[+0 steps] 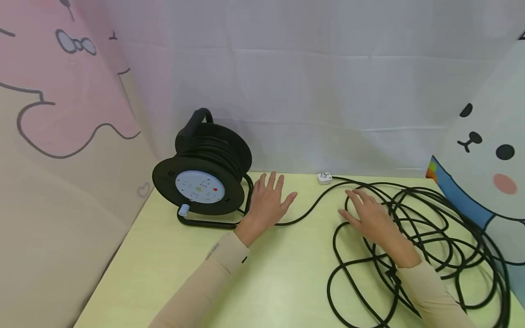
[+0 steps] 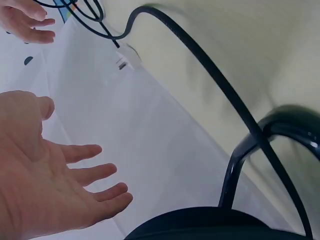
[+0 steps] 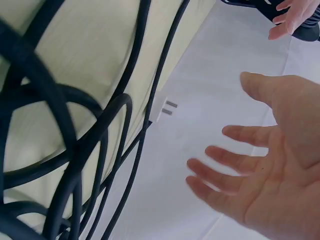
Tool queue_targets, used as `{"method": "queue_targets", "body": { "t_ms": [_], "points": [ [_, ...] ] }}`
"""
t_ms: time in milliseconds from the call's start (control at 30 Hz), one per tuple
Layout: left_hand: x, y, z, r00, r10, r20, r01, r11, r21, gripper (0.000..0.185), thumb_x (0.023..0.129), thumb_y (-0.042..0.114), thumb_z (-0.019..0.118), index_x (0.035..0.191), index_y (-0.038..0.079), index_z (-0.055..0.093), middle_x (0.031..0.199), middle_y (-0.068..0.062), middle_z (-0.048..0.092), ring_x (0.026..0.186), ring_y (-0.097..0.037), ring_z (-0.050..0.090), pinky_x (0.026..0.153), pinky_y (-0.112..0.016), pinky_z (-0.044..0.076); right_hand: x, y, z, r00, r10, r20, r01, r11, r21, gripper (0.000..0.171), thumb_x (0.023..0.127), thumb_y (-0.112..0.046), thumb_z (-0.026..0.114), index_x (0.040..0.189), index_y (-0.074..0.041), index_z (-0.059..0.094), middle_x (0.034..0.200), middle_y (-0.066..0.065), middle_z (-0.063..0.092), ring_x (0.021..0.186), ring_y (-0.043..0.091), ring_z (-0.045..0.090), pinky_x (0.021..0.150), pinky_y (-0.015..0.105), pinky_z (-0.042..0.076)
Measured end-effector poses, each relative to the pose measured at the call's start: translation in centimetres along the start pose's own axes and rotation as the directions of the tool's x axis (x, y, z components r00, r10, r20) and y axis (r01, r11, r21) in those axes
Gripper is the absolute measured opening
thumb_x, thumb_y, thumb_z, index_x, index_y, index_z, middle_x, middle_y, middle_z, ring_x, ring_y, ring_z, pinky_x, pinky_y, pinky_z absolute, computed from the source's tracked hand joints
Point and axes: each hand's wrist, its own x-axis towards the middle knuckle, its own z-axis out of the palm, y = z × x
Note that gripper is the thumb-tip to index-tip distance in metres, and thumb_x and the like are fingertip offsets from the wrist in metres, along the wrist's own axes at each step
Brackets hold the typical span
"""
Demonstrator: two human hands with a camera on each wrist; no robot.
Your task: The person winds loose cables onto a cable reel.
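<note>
A black cable reel [image 1: 213,171] with a pale round socket panel [image 1: 200,187] stands on its tubular frame at the left of the table. Just right of it hovers my left hand [image 1: 265,205], fingers spread and holding nothing. My right hand [image 1: 371,218], fingers parted and likewise without a hold, is over the loose black cable [image 1: 430,237] lying in tangled loops on the right. A white plug [image 1: 324,178] at the cable's end lies by the table's back edge; its two prongs show in the right wrist view. Both palms show bare in the wrist views.
The pale yellow table [image 1: 283,282] meets a white curtain [image 1: 311,91] along its back edge. A printed cartoon panel [image 1: 61,182] closes off the left side, and another with a white animal [image 1: 492,150] stands at the right behind the loops.
</note>
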Motion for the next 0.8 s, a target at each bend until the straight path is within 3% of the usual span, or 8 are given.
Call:
{"method": "queue_targets", "body": {
  "t_ms": [133, 300, 533, 800],
  "points": [
    [0.2, -0.3, -0.8, 0.991, 0.058, -0.124, -0.057, 0.998, 0.013, 0.061, 0.108, 0.048, 0.046, 0.144, 0.000, 0.053, 0.146, -0.022, 0.052, 0.134, -0.044, 0.047, 0.111, -0.052, 0.043, 0.3, -0.5, 0.1, 0.989, -0.124, -0.080, 0.126, 0.992, 0.026, 0.050, 0.093, -0.013, 0.077, 0.132, 0.011, 0.056, 0.125, 0.031, 0.060, 0.107, 0.049, 0.062, 0.085, 0.061, 0.055],
    [0.3, -0.5, -2.1, 0.967, 0.085, -0.238, -0.084, 0.996, 0.016, 0.053, 0.108, 0.043, 0.051, 0.135, -0.002, 0.060, 0.134, -0.021, 0.061, 0.118, -0.040, 0.057, 0.099, -0.050, 0.051, 1.1, -1.0, 0.7, 0.976, -0.210, -0.058, 0.209, 0.978, -0.016, 0.039, 0.088, -0.009, 0.081, 0.120, 0.008, 0.065, 0.112, 0.025, 0.067, 0.094, 0.042, 0.068, 0.076, 0.054, 0.059],
    [0.5, -0.8, -4.3, 0.931, 0.115, -0.346, -0.112, 0.993, 0.030, 0.044, 0.106, 0.036, 0.058, 0.126, -0.002, 0.067, 0.121, -0.018, 0.069, 0.103, -0.036, 0.063, 0.086, -0.045, 0.056, 2.1, -0.4, 2.1, 0.962, -0.269, -0.049, 0.267, 0.963, -0.039, 0.036, 0.085, -0.007, 0.084, 0.114, 0.007, 0.068, 0.105, 0.021, 0.068, 0.084, 0.035, 0.067, 0.067, 0.049, 0.058],
    [0.4, -1.6, -6.7, 0.906, 0.085, -0.415, -0.089, 0.996, 0.008, 0.038, 0.104, 0.031, 0.063, 0.119, -0.003, 0.070, 0.115, -0.018, 0.071, 0.097, -0.035, 0.062, 0.083, -0.042, 0.057, 3.4, -0.1, 3.4, 0.940, -0.342, -0.006, 0.342, 0.939, -0.026, 0.034, 0.085, -0.001, 0.081, 0.115, 0.008, 0.067, 0.106, 0.022, 0.067, 0.091, 0.037, 0.067, 0.074, 0.049, 0.058]
  ]
}}
